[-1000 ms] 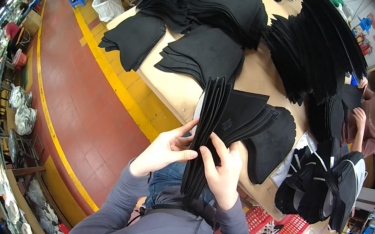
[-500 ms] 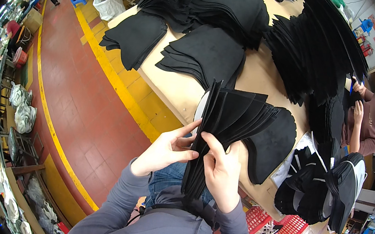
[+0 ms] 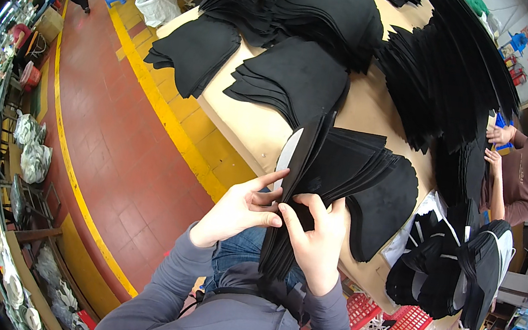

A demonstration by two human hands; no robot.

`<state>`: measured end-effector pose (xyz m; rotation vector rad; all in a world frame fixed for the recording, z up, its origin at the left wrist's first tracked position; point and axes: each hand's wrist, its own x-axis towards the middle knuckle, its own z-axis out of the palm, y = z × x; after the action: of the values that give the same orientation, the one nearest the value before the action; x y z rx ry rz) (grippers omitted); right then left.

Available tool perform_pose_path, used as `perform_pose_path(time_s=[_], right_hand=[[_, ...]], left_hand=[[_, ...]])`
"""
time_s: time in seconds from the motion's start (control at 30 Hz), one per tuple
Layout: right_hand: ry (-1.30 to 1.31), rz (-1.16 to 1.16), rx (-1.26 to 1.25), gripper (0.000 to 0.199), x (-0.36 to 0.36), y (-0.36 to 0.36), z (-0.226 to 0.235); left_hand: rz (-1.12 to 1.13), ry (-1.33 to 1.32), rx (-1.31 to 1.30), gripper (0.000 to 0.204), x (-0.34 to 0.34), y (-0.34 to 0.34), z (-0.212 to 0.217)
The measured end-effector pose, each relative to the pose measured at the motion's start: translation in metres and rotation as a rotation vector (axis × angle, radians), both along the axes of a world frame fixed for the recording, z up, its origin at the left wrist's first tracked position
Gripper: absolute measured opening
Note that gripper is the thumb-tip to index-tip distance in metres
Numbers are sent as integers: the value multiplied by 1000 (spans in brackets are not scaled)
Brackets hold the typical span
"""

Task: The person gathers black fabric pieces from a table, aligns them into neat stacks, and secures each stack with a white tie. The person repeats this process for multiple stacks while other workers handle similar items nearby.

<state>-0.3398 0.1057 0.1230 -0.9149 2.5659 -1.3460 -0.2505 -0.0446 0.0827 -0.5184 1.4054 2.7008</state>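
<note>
Together, the left hand (image 3: pixel 235 211) and right hand (image 3: pixel 318 237) gripped a fanned stack of black cut pieces (image 3: pixel 335 174), fingers (image 3: pixel 265 182) closed on its lower edge; beyond the fingertips stretched the worktop (image 3: pixel 249 120).

The stack of black cut pieces (image 3: pixel 335 174) has fanned wider at its top since a second ago. The left hand (image 3: pixel 239 209) now stretches its forefinger up along the stack's edge.

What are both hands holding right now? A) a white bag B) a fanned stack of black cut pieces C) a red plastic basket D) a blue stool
B: the left hand and right hand both grip a stack of black cut pieces, fanned out at the top, over the table edge.
</note>
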Motion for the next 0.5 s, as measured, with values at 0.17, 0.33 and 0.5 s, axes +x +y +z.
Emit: perform_pose_path(time_s=[0.17, 0.33, 0.5], right_hand=[[97, 51, 29, 20, -2, 3, -7], [58, -52, -8, 23, 0, 3, -5], [100, 32, 94, 16, -1, 10, 3]], left_hand=[[15, 13, -28, 86, 2, 0, -6], [-24, -94, -51, 73, -2, -3, 8], [31, -104, -93, 55, -1, 1, 5]])
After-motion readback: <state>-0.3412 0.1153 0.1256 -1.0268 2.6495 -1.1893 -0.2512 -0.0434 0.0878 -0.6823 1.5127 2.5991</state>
